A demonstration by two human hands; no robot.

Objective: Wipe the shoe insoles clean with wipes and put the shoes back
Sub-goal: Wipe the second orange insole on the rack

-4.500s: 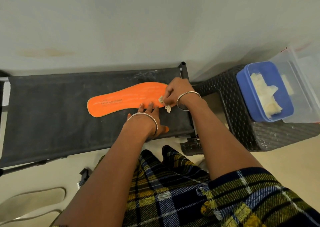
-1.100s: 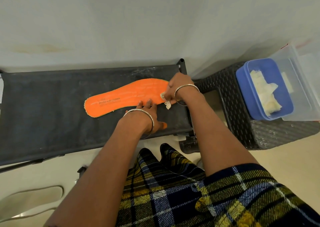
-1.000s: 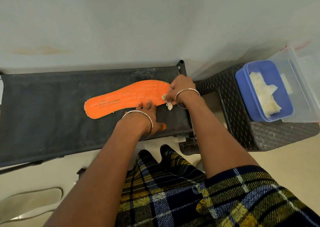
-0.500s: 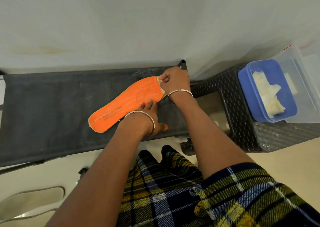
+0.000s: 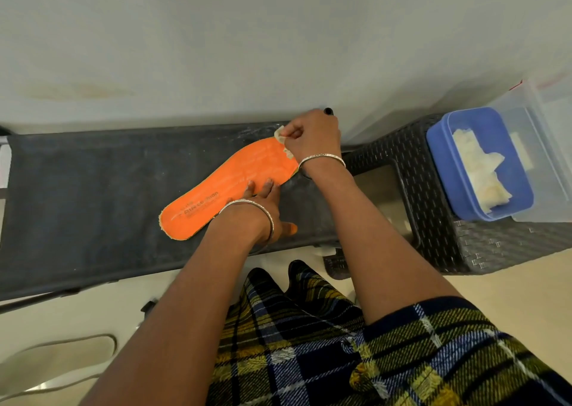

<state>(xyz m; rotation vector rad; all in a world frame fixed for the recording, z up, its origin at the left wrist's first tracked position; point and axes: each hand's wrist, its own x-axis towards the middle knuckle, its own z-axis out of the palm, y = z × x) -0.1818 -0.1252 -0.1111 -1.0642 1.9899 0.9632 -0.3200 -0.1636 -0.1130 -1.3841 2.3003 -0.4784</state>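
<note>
An orange insole (image 5: 226, 188) lies slanted on a dark fabric bench (image 5: 86, 195), toe end at the far right. My left hand (image 5: 263, 202) presses flat on the insole's near edge with straight fingers. My right hand (image 5: 312, 137) pinches a small crumpled wipe (image 5: 280, 134) at the insole's toe tip, near the bench's far right corner. No shoe is in view.
A black wicker stool (image 5: 433, 219) stands right of the bench. On it sits a blue tub (image 5: 445, 170) holding used wipes, beside a clear plastic container (image 5: 551, 145). A white wall rises behind. A pale curved object (image 5: 55, 359) lies on the floor at lower left.
The insole has swung from lying along the bench to slanting, toe end away from me. My right hand with the wipe moved up to the toe tip. My left hand stayed on the near edge.
</note>
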